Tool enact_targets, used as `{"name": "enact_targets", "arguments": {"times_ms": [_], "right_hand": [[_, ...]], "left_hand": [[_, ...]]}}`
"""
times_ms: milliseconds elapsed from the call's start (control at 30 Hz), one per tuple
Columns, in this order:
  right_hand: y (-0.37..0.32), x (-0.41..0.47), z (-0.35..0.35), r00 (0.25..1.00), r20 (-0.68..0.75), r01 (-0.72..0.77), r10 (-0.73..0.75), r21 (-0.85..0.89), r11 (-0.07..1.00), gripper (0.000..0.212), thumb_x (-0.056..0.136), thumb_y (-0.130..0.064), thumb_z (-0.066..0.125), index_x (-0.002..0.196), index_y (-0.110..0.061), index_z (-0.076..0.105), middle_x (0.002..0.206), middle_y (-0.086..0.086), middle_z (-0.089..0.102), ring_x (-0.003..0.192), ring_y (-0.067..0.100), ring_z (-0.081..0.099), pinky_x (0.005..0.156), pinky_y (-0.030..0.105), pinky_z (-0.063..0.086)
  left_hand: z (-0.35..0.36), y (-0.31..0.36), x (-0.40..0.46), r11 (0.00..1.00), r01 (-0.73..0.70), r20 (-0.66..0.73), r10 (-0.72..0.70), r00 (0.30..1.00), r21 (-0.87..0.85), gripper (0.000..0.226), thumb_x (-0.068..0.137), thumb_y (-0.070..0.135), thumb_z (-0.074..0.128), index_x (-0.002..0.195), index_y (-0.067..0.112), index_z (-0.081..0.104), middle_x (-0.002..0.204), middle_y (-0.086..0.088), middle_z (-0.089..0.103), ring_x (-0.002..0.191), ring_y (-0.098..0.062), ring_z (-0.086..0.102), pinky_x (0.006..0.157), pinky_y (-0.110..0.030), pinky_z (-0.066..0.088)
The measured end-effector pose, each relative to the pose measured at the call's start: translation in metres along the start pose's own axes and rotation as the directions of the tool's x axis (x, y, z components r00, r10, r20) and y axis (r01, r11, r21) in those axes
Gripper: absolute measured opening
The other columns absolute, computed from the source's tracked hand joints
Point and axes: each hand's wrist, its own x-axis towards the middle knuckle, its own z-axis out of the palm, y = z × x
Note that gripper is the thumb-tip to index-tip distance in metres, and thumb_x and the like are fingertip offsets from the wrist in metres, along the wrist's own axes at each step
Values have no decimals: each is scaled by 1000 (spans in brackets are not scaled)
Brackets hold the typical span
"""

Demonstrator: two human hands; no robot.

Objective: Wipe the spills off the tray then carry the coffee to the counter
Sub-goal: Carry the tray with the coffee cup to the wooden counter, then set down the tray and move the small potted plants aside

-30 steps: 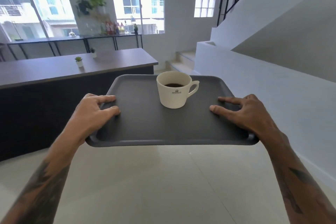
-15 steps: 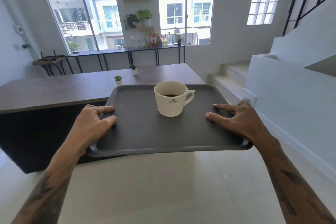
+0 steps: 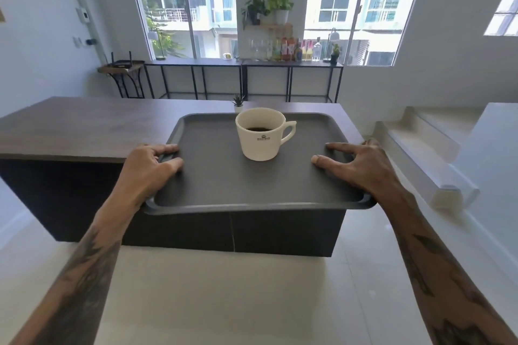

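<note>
A dark grey tray [image 3: 252,187] is held level in the air, its far half over the brown counter [image 3: 92,126]. A cream coffee cup [image 3: 261,137] with dark coffee stands upright on the tray's far middle, handle to the right. My left hand [image 3: 148,168] grips the tray's left rim, thumb on top. At the right rim, my right hand [image 3: 361,165] holds on with its fingers spread on the tray's surface. The tray's surface looks dry.
A small potted plant [image 3: 238,102] stands on the counter just behind the tray. White steps [image 3: 420,137] rise at the right. Black console tables [image 3: 244,64] with bottles and plants line the windows. Pale floor tiles lie below.
The view has swung left and come closer to the counter. The tray, earlier beside the counter's end, now reaches over its top. Both hands keep the same grip.
</note>
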Motion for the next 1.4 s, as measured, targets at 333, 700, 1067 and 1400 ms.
{"name": "enact_targets", "arguments": {"times_ms": [333,700,1067,1400], "right_hand": [[22,191,100,998,26,-48,49,-20,999,74,60,-78,59,124,-39,62,105,5,40,92,19,45,83,29,41],[63,355,209,992,37,-122,123,-35,992,68,70,-65,65,128,-32,60,108,7,38,94,20,43,83,34,47],[126,424,308,972,42,-226,231,-97,969,62,66,-68,68,119,-37,66,103,3,40,86,13,45,91,30,47],[129,434,322,965,71,-232,254,-231,945,62,69,-74,58,122,-42,62,106,3,37,92,23,61,90,37,52]], "left_hand": [[90,-46,205,994,3,37,-7,999,105,42,79,22,71,120,15,72,118,-9,62,104,-26,62,96,-32,47],[200,-99,387,992,-2,187,-22,982,124,48,84,9,64,132,5,62,129,-16,48,121,-27,49,112,-30,33],[312,-162,458,950,105,156,-156,975,295,55,77,-1,51,126,17,68,122,-20,57,117,-37,50,105,-32,29],[327,-175,470,914,34,120,-90,989,404,43,87,5,55,126,16,66,132,-12,58,114,-38,50,98,-37,39]]}}
